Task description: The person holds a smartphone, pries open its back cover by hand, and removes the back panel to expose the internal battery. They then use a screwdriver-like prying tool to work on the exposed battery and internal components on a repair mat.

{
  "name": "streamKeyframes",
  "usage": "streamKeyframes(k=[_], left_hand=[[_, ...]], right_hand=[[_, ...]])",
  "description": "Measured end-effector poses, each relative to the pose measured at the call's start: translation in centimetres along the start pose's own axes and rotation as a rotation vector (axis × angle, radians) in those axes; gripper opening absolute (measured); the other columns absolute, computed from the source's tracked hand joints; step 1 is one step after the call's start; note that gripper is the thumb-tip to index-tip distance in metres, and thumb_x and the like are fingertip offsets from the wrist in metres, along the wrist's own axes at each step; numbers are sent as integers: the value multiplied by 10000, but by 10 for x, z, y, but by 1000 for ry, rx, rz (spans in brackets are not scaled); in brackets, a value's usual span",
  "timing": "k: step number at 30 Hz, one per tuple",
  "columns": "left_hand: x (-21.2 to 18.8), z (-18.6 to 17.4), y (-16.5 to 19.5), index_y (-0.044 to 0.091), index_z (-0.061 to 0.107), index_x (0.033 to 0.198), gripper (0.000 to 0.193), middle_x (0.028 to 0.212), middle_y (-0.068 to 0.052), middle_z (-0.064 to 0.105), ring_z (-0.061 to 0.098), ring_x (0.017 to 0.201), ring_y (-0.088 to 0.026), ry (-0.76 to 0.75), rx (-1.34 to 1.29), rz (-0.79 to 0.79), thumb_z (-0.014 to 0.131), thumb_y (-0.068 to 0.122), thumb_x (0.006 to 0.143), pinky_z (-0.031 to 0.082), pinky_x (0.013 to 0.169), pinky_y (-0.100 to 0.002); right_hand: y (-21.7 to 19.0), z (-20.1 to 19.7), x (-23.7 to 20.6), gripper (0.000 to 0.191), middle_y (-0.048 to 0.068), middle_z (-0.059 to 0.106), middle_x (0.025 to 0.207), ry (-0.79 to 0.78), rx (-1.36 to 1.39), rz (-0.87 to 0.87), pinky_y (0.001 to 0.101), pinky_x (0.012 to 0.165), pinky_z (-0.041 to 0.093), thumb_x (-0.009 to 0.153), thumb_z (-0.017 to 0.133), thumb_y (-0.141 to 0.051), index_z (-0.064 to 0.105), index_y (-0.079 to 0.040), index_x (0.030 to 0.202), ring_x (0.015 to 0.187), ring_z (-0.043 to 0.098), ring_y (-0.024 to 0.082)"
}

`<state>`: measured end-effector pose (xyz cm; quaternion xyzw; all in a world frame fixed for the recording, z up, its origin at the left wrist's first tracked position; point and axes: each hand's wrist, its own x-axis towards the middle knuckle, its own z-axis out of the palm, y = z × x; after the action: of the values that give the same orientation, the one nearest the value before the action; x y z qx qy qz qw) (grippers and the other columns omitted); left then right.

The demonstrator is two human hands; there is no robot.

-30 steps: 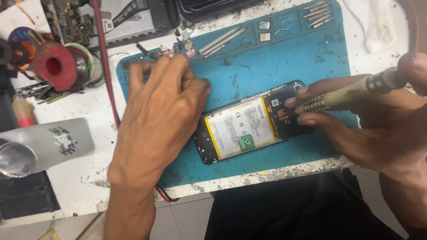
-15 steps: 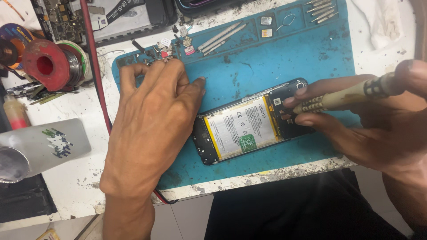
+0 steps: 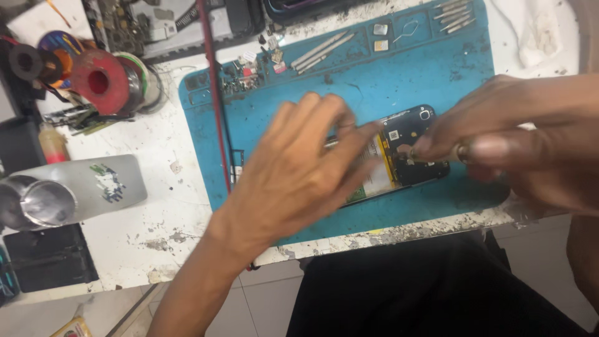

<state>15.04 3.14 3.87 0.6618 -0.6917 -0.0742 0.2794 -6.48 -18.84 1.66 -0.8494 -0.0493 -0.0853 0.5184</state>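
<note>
An opened black phone with its back off lies on the blue work mat; its yellow-edged battery is partly covered. My left hand, blurred and with fingers spread, lies over the phone's lower half and holds nothing. My right hand comes in from the right, closed around a screwdriver. The tool points at the circuit area near the phone's camera end, and its tip is hidden by my fingers.
Metal tweezers and pry tools and small parts lie along the mat's far edge. A red cable crosses the mat's left side. A red wire spool, a small bottle and a grey cylindrical tool sit left.
My left hand has moved right, from the mat's left part onto the phone's battery. My right hand has tilted, so the screwdriver is now mostly hidden by the fingers.
</note>
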Motion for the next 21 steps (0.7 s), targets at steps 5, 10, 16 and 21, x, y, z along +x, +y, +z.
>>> streamKeyframes(k=[5,10,16,21], left_hand=[[3,12,5,82,419,1483,676,1372,-143,630,582,1288,-286,10,-514,-82,783,268,945,498,1094,-452],[0,18,8,140,339,1552,631,1398,-111,697,635,1411,-259,-66,-919,-201,730,190,1058,403,1277,-502],[9,28,14,153,418,1457,651,1223,-36,739,732,1196,-171,-4,-910,-318,794,300,946,563,1151,-401],[15,7,7,56,529,1304,650,1135,-79,675,640,1042,-218,107,-416,-55,865,314,811,485,896,-437]], right_hand=[[-5,-2,24,401,111,734,1131,31,381,44,328,713,684,905,633,69,684,-141,1243,878,767,224],[-16,-9,38,510,141,674,1195,-133,26,-235,319,839,645,794,564,172,585,-116,1214,1105,756,296],[-6,1,30,439,150,558,1179,-8,35,-296,330,873,640,788,754,43,619,-132,1168,1026,726,253],[8,-7,7,286,195,619,1058,15,392,51,361,758,649,849,632,164,620,-48,1041,1013,732,302]])
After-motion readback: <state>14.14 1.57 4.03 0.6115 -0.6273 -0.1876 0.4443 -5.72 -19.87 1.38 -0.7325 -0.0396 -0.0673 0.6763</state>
